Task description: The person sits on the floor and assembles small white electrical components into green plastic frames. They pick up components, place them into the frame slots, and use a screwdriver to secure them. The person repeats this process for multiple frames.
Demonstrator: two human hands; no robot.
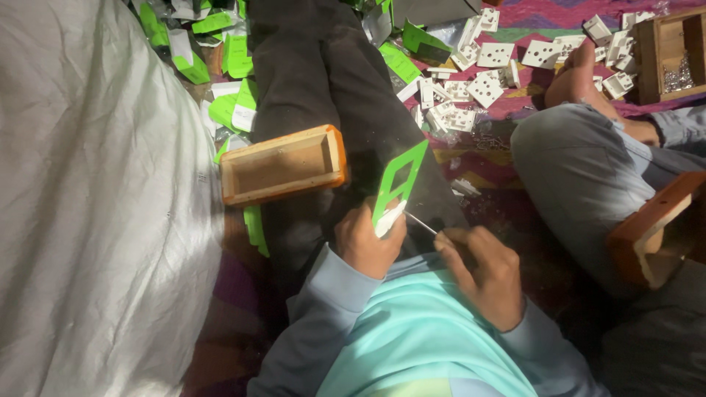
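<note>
Clenched tight, the left hand point(368, 246) grips a green frame point(398, 184) with a white piece, upright over the lap. Right hand point(482, 272) pinches a thin metal tool point(421, 222) touching it.

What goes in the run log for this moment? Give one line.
left hand: holds green frame | right hand: holds thin metal tool, tip at frame | wooden box: beside left hand
</note>
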